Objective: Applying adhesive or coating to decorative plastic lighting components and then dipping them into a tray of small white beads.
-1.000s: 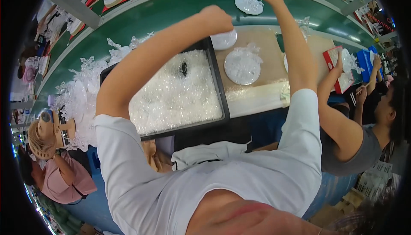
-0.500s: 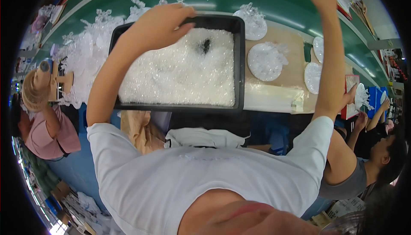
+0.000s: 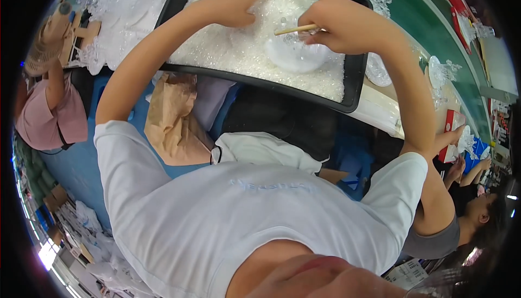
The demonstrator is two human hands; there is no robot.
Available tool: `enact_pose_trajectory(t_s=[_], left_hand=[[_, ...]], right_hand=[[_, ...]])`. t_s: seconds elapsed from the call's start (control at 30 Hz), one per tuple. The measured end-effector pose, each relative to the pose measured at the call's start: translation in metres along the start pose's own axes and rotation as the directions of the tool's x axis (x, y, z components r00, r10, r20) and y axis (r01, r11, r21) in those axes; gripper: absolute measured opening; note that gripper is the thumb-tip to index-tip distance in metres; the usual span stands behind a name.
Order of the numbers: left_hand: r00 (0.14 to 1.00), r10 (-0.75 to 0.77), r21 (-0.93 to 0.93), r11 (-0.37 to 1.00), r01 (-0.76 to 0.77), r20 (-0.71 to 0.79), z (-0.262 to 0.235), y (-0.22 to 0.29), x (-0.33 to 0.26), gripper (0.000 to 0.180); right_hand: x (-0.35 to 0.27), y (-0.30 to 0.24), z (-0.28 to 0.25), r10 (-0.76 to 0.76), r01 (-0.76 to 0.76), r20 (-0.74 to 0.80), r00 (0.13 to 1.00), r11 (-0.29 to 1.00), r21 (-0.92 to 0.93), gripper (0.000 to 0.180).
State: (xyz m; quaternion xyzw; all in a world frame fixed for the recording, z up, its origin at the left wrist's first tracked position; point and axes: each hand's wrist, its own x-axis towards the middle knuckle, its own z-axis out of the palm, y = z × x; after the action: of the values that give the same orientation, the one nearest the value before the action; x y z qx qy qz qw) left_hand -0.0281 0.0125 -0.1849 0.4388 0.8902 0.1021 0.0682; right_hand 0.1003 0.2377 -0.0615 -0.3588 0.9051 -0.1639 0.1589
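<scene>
A black tray (image 3: 260, 84) holds a bed of white glittering flakes (image 3: 217, 48). Over its far left part, my left hand (image 3: 241, 2) is open, fingers spread and reaching down to the flakes. My right hand (image 3: 344, 24) is closed around a thin wooden stick (image 3: 296, 29) whose end points left. Beneath that hand, a clear plastic ornament with a round, whitish disc base (image 3: 296, 59) lies on the flakes. The fingers partly cover the ornament's upper part; whether they grip it too is hidden.
Many clear plastic ornaments (image 3: 127, 5) crowd the table left of the tray. More ornaments (image 3: 442, 73) stand to the right, near the green belt (image 3: 415, 16). A co-worker in pink (image 3: 51, 113) sits at left, another in grey (image 3: 439, 238) at right. A brown paper bag (image 3: 173, 119) hangs below the tray.
My right hand has come from the far right into the tray, where an ornament now lies. My left hand has moved from the tray's rim over the flakes. The view has shifted and tilted.
</scene>
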Motion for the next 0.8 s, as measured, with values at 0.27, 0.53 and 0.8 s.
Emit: enact_pose_trajectory(t_s=[0.27, 0.53, 0.8], left_hand=[[0.971, 0.210, -0.526, 0.842, -0.119, 0.117, -0.047, 0.007, -0.031, 0.070], [0.986, 0.093, -0.308, 0.950, -0.046, 0.139, -0.027, 0.043, -0.047, 0.073], [0.983, 0.041, 0.059, 0.997, -0.052, 0.178, -0.030, 0.022, -0.080, 0.075]], right_hand=[[0.000, 0.002, 0.037, 0.068, -0.117, -0.339, 0.938, 0.985, -0.126, 0.014], [0.038, -0.003, 0.046, 0.252, -0.287, -0.562, 0.788, 0.958, 0.027, 0.049], [0.007, 0.007, -0.002, -0.253, 0.161, -0.224, 0.941, 0.919, -0.361, 0.048]])
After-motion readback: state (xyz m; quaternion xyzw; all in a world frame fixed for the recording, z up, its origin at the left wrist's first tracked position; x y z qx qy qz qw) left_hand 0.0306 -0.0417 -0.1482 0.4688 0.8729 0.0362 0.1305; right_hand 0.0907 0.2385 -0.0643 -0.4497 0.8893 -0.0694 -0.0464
